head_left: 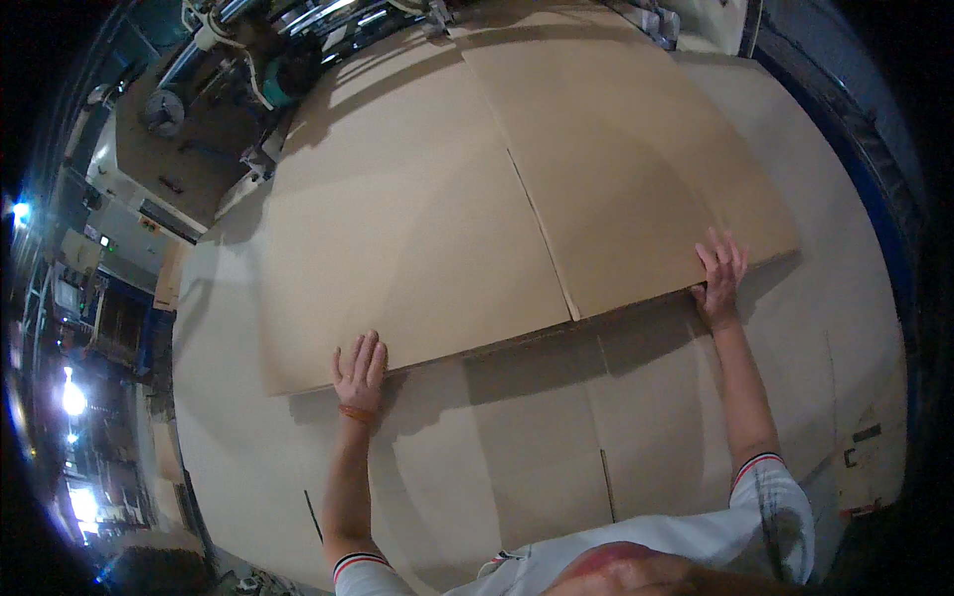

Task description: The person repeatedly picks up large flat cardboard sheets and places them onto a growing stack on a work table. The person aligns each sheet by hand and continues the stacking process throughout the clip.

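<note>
A large brown cardboard sheet [417, 238] stretches out before me, with a narrow slot and a crease running across it. My left hand [360, 372] grips its near edge toward the left corner, fingers laid over the top and the thumb hidden. Close to the right corner, my right hand [722, 278] holds the same edge, with spread fingers on top and the thumb at the edge. The near edge casts a shadow on a paler cardboard surface [527, 427] below, which also has a slot and creases.
Machinery with metal bars [288, 60] stands at the far left, over the sheet's far end. A light-coloured machine housing [149, 149] sits left of the cardboard. A dark blue edge [845, 129] curves along the right. Bright lamps [75, 397] shine at far left.
</note>
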Available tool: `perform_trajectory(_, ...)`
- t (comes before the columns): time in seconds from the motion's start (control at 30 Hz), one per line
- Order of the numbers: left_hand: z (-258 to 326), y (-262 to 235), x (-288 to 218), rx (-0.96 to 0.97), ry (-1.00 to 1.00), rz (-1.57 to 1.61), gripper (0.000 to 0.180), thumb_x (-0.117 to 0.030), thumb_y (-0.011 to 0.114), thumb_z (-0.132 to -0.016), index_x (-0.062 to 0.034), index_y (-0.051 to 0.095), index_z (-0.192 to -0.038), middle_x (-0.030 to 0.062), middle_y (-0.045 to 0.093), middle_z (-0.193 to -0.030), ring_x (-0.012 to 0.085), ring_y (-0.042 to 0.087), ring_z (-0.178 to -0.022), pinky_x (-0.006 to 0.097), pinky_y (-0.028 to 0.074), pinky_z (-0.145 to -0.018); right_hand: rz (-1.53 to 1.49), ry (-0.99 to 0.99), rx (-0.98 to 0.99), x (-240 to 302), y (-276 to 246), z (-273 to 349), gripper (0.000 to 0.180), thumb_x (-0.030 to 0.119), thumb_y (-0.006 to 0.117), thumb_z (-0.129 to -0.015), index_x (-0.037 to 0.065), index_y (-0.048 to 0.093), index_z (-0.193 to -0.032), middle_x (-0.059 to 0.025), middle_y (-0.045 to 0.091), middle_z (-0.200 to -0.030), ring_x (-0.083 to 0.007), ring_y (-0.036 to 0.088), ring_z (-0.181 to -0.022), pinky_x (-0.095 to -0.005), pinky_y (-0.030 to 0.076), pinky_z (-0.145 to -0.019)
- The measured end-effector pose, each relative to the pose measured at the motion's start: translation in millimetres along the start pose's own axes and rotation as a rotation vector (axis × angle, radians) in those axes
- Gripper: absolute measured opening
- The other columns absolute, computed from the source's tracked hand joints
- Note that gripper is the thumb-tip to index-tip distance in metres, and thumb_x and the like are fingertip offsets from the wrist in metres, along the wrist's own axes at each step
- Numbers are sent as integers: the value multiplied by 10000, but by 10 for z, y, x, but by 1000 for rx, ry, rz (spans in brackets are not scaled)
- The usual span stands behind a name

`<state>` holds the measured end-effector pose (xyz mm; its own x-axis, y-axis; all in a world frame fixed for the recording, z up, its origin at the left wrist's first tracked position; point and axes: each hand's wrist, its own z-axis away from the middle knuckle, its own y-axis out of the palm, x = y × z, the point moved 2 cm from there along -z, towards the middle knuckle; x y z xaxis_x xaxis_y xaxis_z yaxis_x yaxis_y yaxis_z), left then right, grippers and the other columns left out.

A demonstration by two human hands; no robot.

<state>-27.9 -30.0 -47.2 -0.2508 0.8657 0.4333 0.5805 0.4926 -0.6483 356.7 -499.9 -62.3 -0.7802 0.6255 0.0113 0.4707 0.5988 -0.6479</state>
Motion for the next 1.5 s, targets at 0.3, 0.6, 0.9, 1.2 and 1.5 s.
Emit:
perform_trajectory(0.3, -786, 407, 247, -160, -60, 83, 260, -90, 674, -851, -140, 653, -1105, 21, 661, -1169, 186, 627, -1087, 345, 513, -901, -19, -32, -66, -173, 486, -685, 609, 631, 283, -931, 177, 517, -1261, -70, 364, -1481, -369, 290, -1374, -619, 157, -1089)
perform_trajectory(0.6, -1261, 1234, 565, -66, -140, 135, 303, -71, 622, -855, -117, 627, -1155, 60, 643, -1187, 251, 614, -1089, 372, 507, -891, 86, 17, 28, -408, 1254, -1374, 436, 437, 487, -924, 158, 529, -1257, -89, 367, -1468, -380, 276, -1377, -621, 164, -1097)
perform_trajectory(0.9, -1681, 1845, 883, 18, -267, 164, 325, -81, 518, -899, -154, 573, -1211, 36, 582, -1286, 244, 536, -1195, 397, 396, -1023, 30, -68, -252, -719, 1971, -1916, 400, 374, 552, -891, 194, 533, -1247, -54, 353, -1485, -350, 296, -1367, -546, 218, -1097)
perform_trajectory(1.2, -1659, 1745, 738, 43, -475, -66, 873, -278, 695, -753, -164, 237, -1486, 83, 225, -1542, 272, 207, -1424, 556, 135, -1143, 120, 189, -230, -777, 2014, -1893, 696, 480, 467, -946, 116, 231, -1489, -114, 177, -1557, -340, 212, -1411, -561, 205, -1111)
perform_trajectory(1.5, -1463, 1771, 596, 274, -686, 21, 727, -274, 568, -866, -130, 224, -1490, 157, 208, -1535, 327, 220, -1411, 555, 227, -1105, 116, 419, 276, -628, 1909, -1714, 617, 432, 438, -963, 87, 303, -1456, -129, 254, -1531, -344, 276, -1384, -475, 282, -1111)
